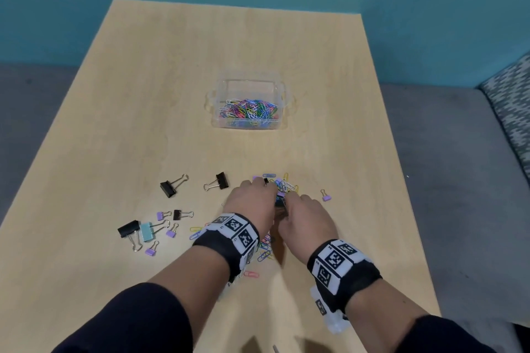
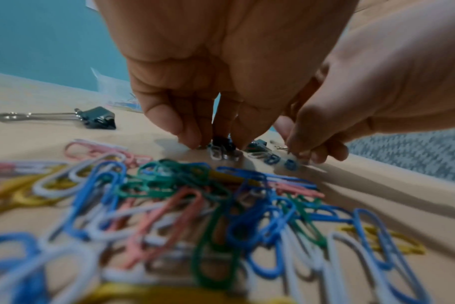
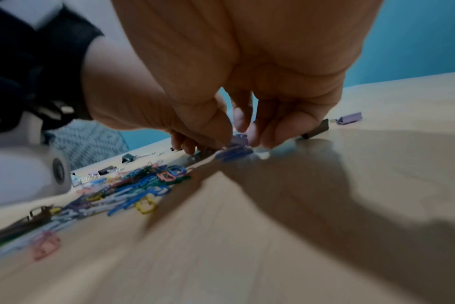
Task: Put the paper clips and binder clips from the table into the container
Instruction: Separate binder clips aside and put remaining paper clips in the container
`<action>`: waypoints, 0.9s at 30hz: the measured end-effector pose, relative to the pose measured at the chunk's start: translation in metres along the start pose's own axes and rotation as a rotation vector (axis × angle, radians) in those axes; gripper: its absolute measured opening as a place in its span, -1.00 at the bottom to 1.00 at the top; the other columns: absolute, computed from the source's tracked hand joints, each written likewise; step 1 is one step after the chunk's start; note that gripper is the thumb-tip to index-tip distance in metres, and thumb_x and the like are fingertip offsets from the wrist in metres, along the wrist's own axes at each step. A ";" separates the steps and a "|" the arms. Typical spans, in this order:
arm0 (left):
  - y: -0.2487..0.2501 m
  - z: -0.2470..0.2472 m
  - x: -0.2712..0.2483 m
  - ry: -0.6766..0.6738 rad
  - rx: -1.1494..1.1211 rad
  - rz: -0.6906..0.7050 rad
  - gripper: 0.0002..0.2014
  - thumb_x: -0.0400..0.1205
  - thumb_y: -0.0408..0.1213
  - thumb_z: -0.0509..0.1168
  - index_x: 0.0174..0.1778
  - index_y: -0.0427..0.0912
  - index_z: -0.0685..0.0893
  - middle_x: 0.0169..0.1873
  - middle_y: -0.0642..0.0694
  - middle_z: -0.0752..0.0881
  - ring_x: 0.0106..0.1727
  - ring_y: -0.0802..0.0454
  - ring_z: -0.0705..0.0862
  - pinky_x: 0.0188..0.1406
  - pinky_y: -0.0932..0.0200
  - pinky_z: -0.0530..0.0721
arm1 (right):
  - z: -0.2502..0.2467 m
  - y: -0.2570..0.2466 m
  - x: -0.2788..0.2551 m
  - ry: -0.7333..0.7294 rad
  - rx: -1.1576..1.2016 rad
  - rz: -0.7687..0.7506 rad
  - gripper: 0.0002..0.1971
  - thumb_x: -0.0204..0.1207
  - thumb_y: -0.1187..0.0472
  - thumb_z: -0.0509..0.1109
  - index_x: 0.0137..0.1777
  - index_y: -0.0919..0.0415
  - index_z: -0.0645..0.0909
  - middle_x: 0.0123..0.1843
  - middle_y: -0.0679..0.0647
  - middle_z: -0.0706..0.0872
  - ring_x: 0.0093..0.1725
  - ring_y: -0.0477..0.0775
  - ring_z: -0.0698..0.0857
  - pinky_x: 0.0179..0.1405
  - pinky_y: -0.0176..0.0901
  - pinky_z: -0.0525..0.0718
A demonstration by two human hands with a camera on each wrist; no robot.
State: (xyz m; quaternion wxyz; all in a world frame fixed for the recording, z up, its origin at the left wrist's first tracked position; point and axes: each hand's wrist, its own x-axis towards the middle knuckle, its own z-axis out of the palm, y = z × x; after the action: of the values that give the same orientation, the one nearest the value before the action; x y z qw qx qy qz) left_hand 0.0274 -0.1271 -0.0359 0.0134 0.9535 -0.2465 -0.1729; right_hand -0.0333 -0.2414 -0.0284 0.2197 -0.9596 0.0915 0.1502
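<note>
A clear plastic container [image 1: 282, 89] stands mid-table, partly filled with coloured paper clips [image 1: 248, 112]. Nearer to me, a loose pile of paper clips [image 1: 284, 184] lies between my two hands. The fingertips of my left hand [image 1: 268, 185] point down and pinch a small black binder clip and paper clips [image 2: 222, 149] on the table. Close beside it, my right hand [image 1: 292, 198] pinches purple and blue clips [image 3: 235, 147]. More paper clips [image 2: 185, 205] spread under my left wrist. Black binder clips [image 1: 171, 186] [image 1: 218, 181] lie to the left, and a purple one [image 1: 326, 196] to the right.
A cluster of black, teal and purple binder clips [image 1: 143, 231] sits near the table's left front. A pink paper clip [image 1: 251, 274] lies by my left forearm. The table's right edge [image 1: 401, 180] borders a grey seat with a patterned cushion [image 1: 510, 100].
</note>
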 end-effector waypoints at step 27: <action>-0.021 0.021 -0.027 0.124 0.018 0.259 -0.55 0.38 -0.38 0.32 0.23 -0.26 0.56 0.17 -0.22 0.57 0.08 -0.21 0.53 0.03 -0.05 0.63 | -0.004 0.022 -0.013 0.074 -0.368 -0.165 -0.64 0.22 0.31 0.33 0.06 0.14 0.61 -0.13 0.09 0.57 -0.16 0.23 0.52 -0.31 0.03 0.53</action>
State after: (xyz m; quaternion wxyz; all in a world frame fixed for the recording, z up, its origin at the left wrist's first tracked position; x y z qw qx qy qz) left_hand 0.0077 -0.0944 -0.0496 0.0424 0.9226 -0.3679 -0.1083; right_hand -0.0501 -0.2619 -0.0291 0.0485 -0.9927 -0.0086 0.1104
